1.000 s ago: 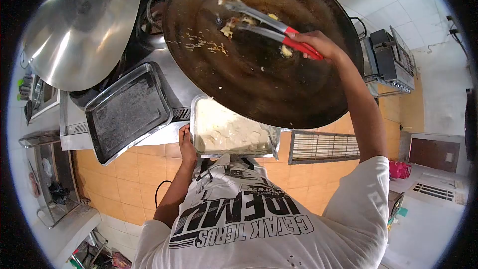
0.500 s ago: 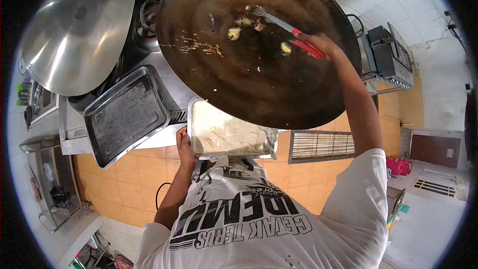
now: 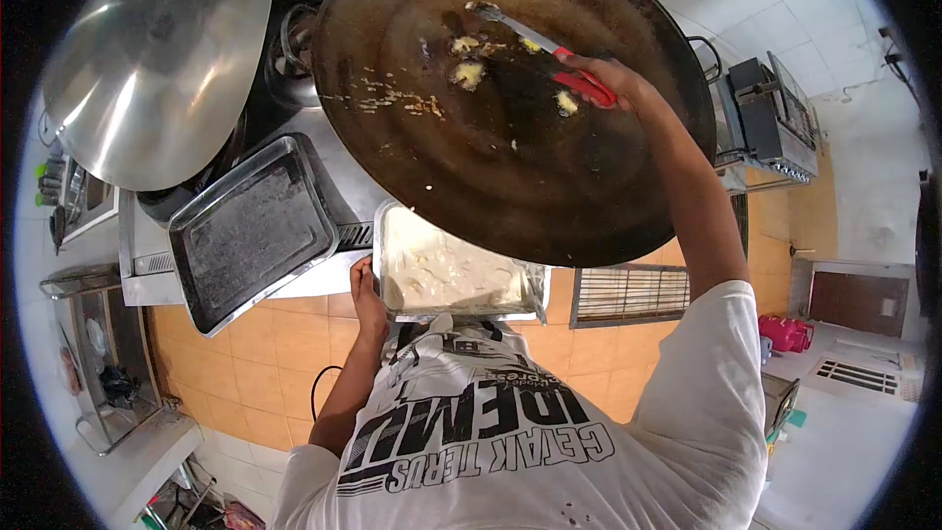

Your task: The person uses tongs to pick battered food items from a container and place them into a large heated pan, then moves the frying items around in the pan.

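My right hand [image 3: 606, 81] is wrapped round the red handles of metal tongs [image 3: 525, 32], whose tips are over the left part of a big dark wok [image 3: 549, 177]. Several yellowish fried pieces [image 3: 468, 75] lie in the wok around the tongs, with pale crumbs [image 3: 392, 98] to the left. Against the left edge of a rectangular tray of pale batter [image 3: 442, 265] rests my left hand [image 3: 366, 290], its fingers on the rim. The tray sits just below the wok, close to my body.
An empty dark baking tray [image 3: 255, 226] lies on the steel counter at the left. A large metal lid [image 3: 162, 59] stands behind it. Behind the wok's left handle is a metal pot [image 3: 289, 83]. A black stove-like appliance [image 3: 770, 113] stands at the right.
The tongs and my right hand have moved left and slightly up in the wok. Another yellow piece now shows beside the tongs. My left hand remains at the batter tray.
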The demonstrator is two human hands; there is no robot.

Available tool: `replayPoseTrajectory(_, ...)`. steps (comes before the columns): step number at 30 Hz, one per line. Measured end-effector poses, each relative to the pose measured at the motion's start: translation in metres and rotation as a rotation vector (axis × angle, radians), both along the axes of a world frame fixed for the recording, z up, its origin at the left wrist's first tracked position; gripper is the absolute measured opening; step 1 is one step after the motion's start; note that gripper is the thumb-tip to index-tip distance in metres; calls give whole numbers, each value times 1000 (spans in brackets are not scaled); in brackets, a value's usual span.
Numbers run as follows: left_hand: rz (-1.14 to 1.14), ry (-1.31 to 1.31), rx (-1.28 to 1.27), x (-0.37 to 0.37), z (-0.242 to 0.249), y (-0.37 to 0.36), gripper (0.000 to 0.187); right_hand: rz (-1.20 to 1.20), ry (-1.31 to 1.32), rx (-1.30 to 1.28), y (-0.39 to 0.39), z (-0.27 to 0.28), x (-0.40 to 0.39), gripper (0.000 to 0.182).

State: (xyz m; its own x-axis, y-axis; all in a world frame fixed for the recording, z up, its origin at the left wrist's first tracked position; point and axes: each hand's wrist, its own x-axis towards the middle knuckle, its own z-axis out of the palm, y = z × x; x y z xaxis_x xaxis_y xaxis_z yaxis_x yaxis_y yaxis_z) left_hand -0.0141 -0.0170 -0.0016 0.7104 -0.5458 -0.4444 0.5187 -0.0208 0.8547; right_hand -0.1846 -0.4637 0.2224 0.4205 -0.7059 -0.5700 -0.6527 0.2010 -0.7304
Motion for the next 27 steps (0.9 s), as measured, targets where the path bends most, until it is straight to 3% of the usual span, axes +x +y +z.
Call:
replayPoseTrajectory(9, 20, 16, -24, -1, 10, -3, 18, 31, -99, 98, 22, 33, 17, 45)
replayPoseTrajectory(18, -18, 24, -51, 1, -7, 2, 19, 128, 77, -59, 30, 43, 13, 59)
replayPoseTrajectory(21, -38, 11, -27, 2, -4, 1, 20, 84, 15, -87, 27, 40, 6, 57)
replayPoseTrajectory(27, -37, 12, -10, 1, -4, 1, 20, 168, 166, -86, 38, 39, 6, 54)
